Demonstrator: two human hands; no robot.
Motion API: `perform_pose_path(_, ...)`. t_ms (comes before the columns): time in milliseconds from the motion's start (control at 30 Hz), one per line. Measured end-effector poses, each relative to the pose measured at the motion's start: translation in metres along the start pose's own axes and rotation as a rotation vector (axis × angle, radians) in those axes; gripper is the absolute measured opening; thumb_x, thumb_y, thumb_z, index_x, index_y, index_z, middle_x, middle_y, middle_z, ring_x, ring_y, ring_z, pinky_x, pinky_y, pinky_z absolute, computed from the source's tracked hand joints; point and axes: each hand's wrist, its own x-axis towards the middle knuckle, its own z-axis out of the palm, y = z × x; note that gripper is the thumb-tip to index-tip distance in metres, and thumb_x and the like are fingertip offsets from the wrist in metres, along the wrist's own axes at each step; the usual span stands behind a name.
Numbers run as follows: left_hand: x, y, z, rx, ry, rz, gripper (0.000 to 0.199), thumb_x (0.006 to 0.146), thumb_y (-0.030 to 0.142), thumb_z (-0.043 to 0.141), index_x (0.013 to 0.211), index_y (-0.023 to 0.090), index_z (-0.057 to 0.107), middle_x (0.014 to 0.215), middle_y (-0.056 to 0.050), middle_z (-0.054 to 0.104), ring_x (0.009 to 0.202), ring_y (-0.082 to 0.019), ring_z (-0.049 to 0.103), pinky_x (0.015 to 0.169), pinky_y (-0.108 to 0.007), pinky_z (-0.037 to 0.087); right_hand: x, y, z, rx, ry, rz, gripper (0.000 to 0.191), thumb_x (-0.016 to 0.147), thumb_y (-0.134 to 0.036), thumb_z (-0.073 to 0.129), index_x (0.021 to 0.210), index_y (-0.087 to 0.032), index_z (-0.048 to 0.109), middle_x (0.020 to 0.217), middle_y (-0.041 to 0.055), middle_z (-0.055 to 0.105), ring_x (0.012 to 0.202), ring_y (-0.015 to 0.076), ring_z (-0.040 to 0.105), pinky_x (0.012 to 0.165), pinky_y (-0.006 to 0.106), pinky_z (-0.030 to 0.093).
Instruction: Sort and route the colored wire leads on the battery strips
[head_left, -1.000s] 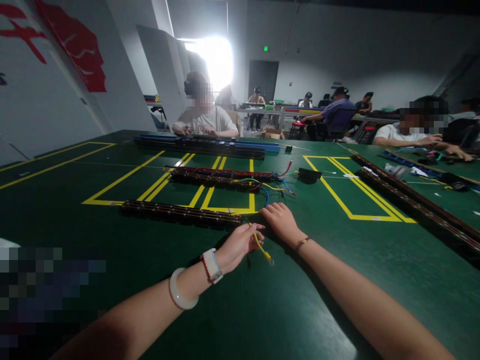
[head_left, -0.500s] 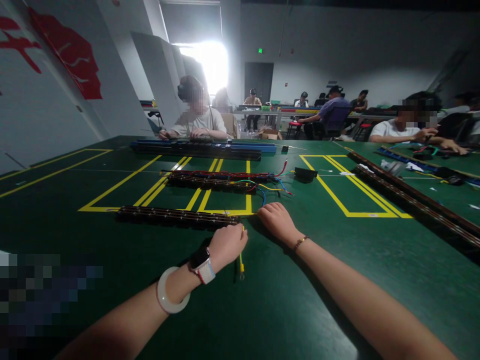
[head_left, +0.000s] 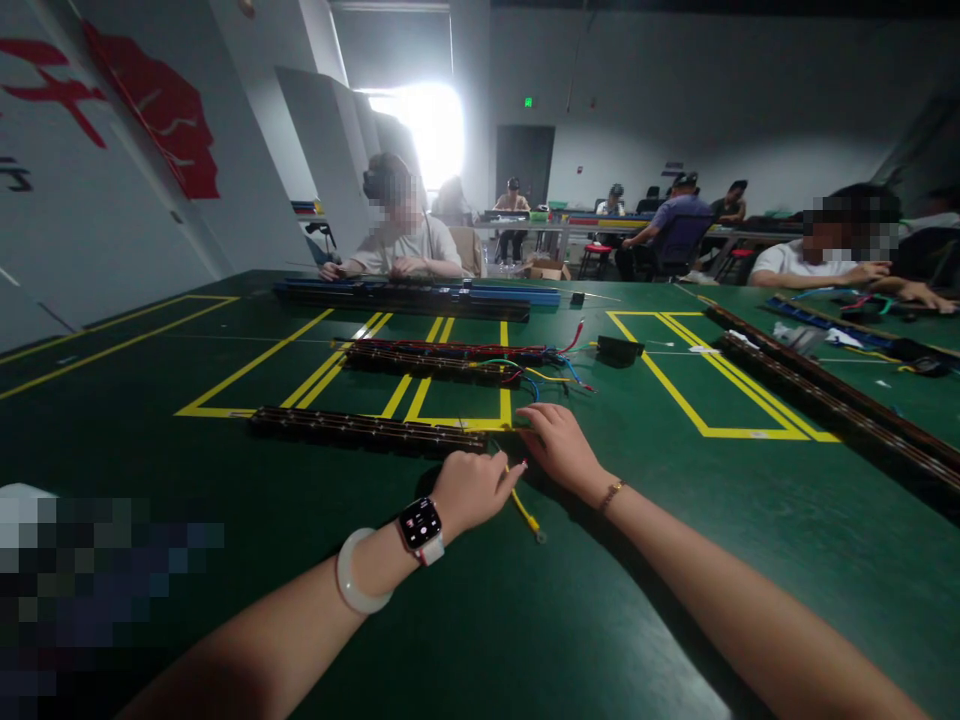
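Dark strip [head_left: 367, 429] flat on table [head_left: 637, 610], probably for steadiness. Yellow wire [head_left: 523, 509] near strip's right end, likely why both hands gather there. Left hand [head_left: 471, 490] bent over wire, right hand [head_left: 559, 446] curled beside; grips: cannot tell.

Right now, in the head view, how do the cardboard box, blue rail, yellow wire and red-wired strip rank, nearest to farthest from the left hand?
From the left hand:
1. Yellow wire, just to its right.
2. Red-wired strip, ahead, mid-table.
3. Blue rail, near the green table's far edge.
4. Cardboard box, beyond the table.
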Motion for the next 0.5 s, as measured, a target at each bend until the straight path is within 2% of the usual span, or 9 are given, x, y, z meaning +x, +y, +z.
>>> perform_pose_path(67, -0.002, 0.004, -0.001, 0.008, -0.018, 0.088, 0.039, 0.087, 0.048, 0.046, 0.073, 0.016, 0.062, 0.06, -0.009, 0.053, 0.061, -0.019, 0.05, 0.07, -0.03, 0.032, -0.002, -0.011, -0.001, 0.079, -0.012, 0.005, 0.035, 0.092, -0.032, 0.046, 0.123, -0.015, 0.051, 0.12, 0.0113, 0.052, 0.114, 0.0191, 0.044, 0.099, 0.035, 0.035)
perform_pose_path(133, -0.004, 0.007, -0.001, 0.017, -0.032, 0.163, 0.037, 0.09, 0.045, 0.043, 0.077, 0.017, 0.064, 0.067, -0.01, 0.058, 0.061, -0.018, 0.051, 0.069, -0.029, 0.032, -0.004, -0.019, 0.0, 0.125, -0.08, -0.008, 0.043, 0.089, -0.032, 0.05, 0.128, -0.016, 0.048, 0.125, 0.0131, 0.049, 0.118, 0.0208, 0.042, 0.102, 0.038, 0.033)
perform_pose_path(233, -0.006, 0.008, 0.0, 0.034, -0.051, 0.2, 0.04, 0.093, 0.041, 0.037, 0.076, 0.017, 0.064, 0.069, -0.009, 0.06, 0.059, -0.016, 0.051, 0.065, -0.028, 0.032, -0.004, -0.019, 0.001, 0.127, -0.189, 0.015, 0.052, 0.082, -0.029, 0.058, 0.13, -0.014, 0.048, 0.127, 0.0137, 0.049, 0.119, 0.0229, 0.041, 0.102, 0.039, 0.03)
perform_pose_path(300, -0.006, 0.007, 0.001, 0.005, -0.073, 0.165, 0.042, 0.094, 0.041, 0.034, 0.072, 0.017, 0.06, 0.065, -0.008, 0.059, 0.058, -0.015, 0.052, 0.061, -0.027, 0.031, -0.002, -0.012, 0.0, 0.124, -0.242, 0.076, 0.048, 0.08, -0.032, 0.061, 0.125, -0.017, 0.054, 0.119, 0.011, 0.055, 0.114, 0.0228, 0.045, 0.1, 0.038, 0.03)
perform_pose_path(367, -0.004, 0.006, 0.002, -0.117, -0.109, 0.09, 0.044, 0.094, 0.043, 0.033, 0.067, 0.017, 0.056, 0.061, -0.006, 0.056, 0.056, -0.014, 0.051, 0.059, -0.026, 0.032, 0.001, -0.002, -0.003, 0.144, -0.294, 0.138, 0.038, 0.081, -0.037, 0.061, 0.116, -0.02, 0.061, 0.106, 0.0075, 0.062, 0.103, 0.0205, 0.051, 0.095, 0.037, 0.032)
perform_pose_path(500, 0.002, 0.005, 0.007, -0.602, -0.245, -0.166, 0.044, 0.093, 0.049, 0.033, 0.07, 0.016, 0.05, 0.054, -0.001, 0.05, 0.047, -0.012, 0.05, 0.049, -0.023, 0.037, 0.007, 0.01, -0.01, 0.287, -0.424, 0.211, 0.021, 0.083, -0.032, 0.059, 0.094, -0.017, 0.068, 0.087, 0.0043, 0.066, 0.079, 0.0134, 0.059, 0.075, 0.025, 0.04)
